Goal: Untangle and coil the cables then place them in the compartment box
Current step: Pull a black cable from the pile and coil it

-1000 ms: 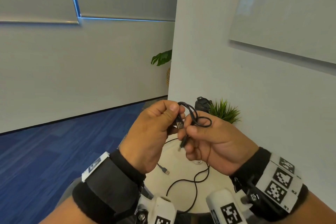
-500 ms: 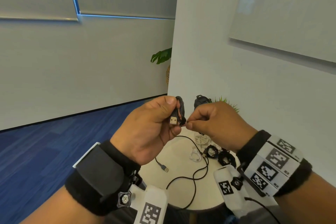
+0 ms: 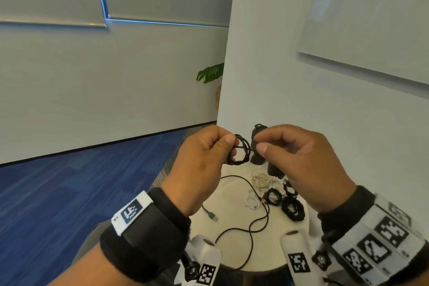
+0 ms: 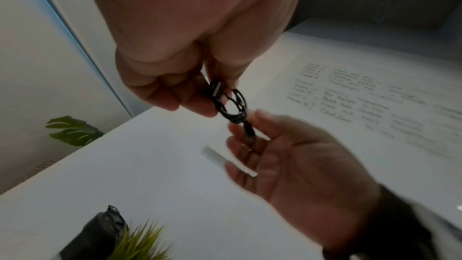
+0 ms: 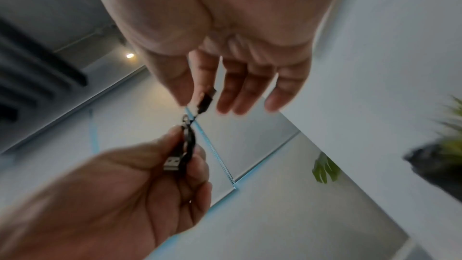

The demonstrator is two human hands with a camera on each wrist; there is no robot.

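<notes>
A small black cable coil [image 3: 241, 153] is held up in front of me, above the round white table [image 3: 234, 246]. My left hand [image 3: 228, 146] pinches the coil [image 4: 232, 106] between thumb and fingers, and the cable's USB plug [image 5: 172, 163] lies against its fingers. My right hand [image 3: 258, 144] pinches the cable's other plug end [image 5: 206, 100] between thumb and forefinger, just right of the coil, with its other fingers spread loosely. The right hand [image 4: 287, 155] sits below the coil in the left wrist view. No compartment box is in view.
On the table lie a loose black cable [image 3: 255, 218] with a USB plug [image 3: 212, 216], tangled white cables [image 3: 262, 179] and several small black coils [image 3: 292, 209]. A black bottle [image 3: 257, 158] and a small green plant [image 4: 140, 242] stand at the back by the white wall.
The loose black loops have been drawn into a tight little coil in my left hand. My right hand has shifted right along the cable to its free end.
</notes>
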